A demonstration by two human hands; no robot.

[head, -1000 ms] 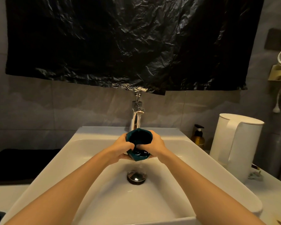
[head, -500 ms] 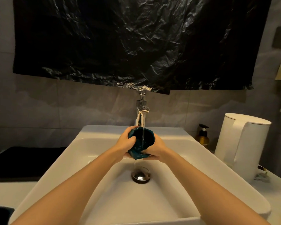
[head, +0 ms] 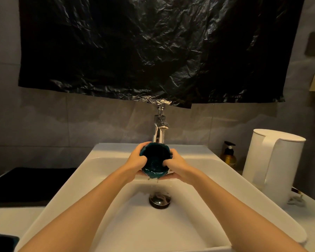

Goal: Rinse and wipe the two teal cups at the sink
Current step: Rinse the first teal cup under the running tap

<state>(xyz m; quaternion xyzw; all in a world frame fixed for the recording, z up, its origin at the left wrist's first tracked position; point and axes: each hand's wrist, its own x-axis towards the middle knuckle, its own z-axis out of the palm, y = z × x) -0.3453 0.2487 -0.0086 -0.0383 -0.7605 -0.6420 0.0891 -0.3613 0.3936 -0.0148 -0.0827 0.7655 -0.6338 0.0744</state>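
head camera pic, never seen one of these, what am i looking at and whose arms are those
There is no machine here. A person wears a camera on their head, so you look forward and down along their own two bare arms. The left hand and right hand together hold one teal cup, its mouth tipped toward the camera, under the tap. Water drips from the cup toward the drain of the white sink. To the right stand a soap bottle and a white kettle. A black plastic sheet hangs on the wall above. Only one cup is clearly visible.
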